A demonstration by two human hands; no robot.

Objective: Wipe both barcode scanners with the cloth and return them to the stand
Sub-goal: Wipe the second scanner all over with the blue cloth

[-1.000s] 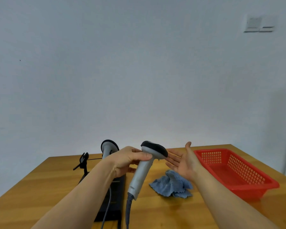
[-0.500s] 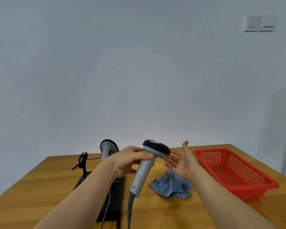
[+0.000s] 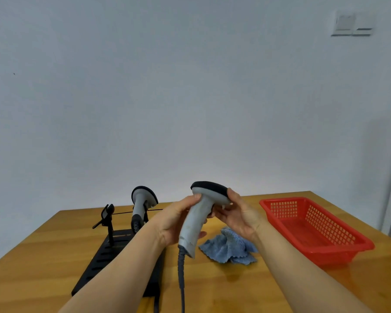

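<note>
A grey barcode scanner [image 3: 195, 221] with a black head is held upright above the table, its cable [image 3: 181, 281] hanging down. My left hand [image 3: 175, 222] grips its handle from the left. My right hand [image 3: 237, 214] holds the scanner's head from the right, thumb on the black rim. A second grey scanner [image 3: 141, 205] sits in the black stand [image 3: 104, 256] at the left. The blue cloth [image 3: 231, 248] lies crumpled on the table below my right hand.
A red plastic basket [image 3: 321, 249] stands on the right of the wooden table [image 3: 32, 267]. An empty black clip holder [image 3: 107, 214] rises from the stand's left side. A white wall lies behind the table.
My right hand, open beside the scanner before, has closed in and taken hold of the scanner's head. The scanner's head has turned more upward.
</note>
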